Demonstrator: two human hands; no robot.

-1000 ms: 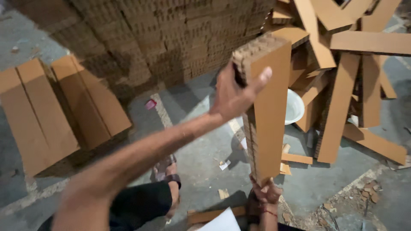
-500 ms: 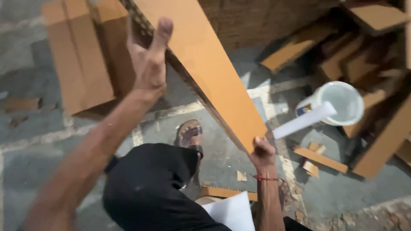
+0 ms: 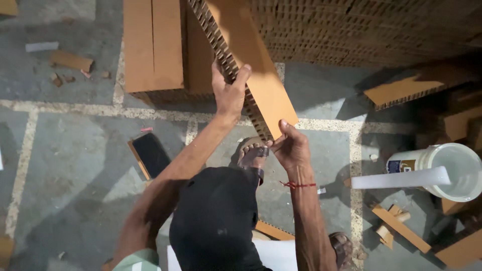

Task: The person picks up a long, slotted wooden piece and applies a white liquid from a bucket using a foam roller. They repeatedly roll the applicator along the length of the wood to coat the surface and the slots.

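on the grey floor at the left lies a dark flat slab edged in brown, well apart from the hands. above it rests a stack of brown cardboard blocks. the left hand clasps the honeycomb edge of a long cardboard panel, which slants up and away over a sandalled foot. the right hand grips the panel's lower corner, thumb on its face. behind stands a tall wall of stacked honeycomb board. at the far right a white bucket holds a white stick, with cardboard offcuts just beside it.
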